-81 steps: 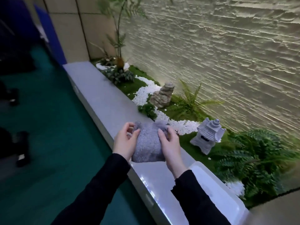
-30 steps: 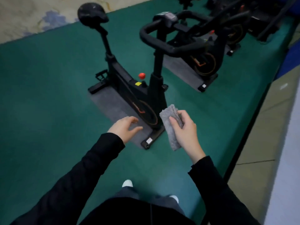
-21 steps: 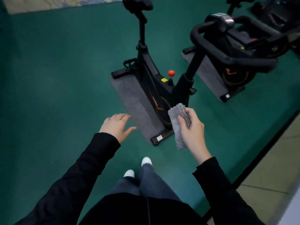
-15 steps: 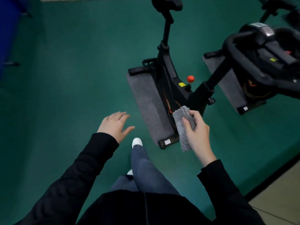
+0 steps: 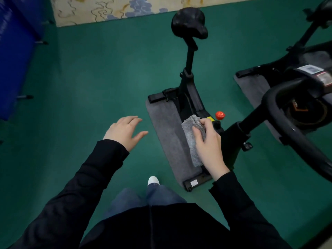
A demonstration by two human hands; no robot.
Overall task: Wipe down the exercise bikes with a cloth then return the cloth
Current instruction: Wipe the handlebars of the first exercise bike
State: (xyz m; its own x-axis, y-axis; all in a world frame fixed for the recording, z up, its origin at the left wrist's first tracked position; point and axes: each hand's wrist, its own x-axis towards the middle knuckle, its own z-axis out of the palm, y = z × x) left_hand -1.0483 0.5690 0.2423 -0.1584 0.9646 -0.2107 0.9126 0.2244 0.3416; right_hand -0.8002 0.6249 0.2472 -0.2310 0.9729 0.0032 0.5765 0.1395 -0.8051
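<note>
A black exercise bike (image 5: pixel 190 94) stands on a grey mat (image 5: pixel 167 133) ahead of me, its saddle (image 5: pixel 188 24) at the top and its handlebar (image 5: pixel 291 133) curving in from the right. My right hand (image 5: pixel 209 146) grips a folded grey cloth (image 5: pixel 193 139) above the bike's frame, near a red knob (image 5: pixel 220 115). Whether the cloth touches the frame I cannot tell. My left hand (image 5: pixel 124 131) hovers with fingers spread over the green floor, left of the mat, holding nothing.
A second bike (image 5: pixel 305 97) on its own mat stands at the right. Blue padded equipment (image 5: pixel 12 56) lines the left edge. A patterned carpet (image 5: pixel 116 8) lies beyond the green floor (image 5: pixel 80 87). My white shoe (image 5: pixel 153 180) points towards the mat's near corner.
I turned from the planter ledge to the bikes and walked closer. My left hand let go of the cloth; the right hand carries it over the bike frame.
</note>
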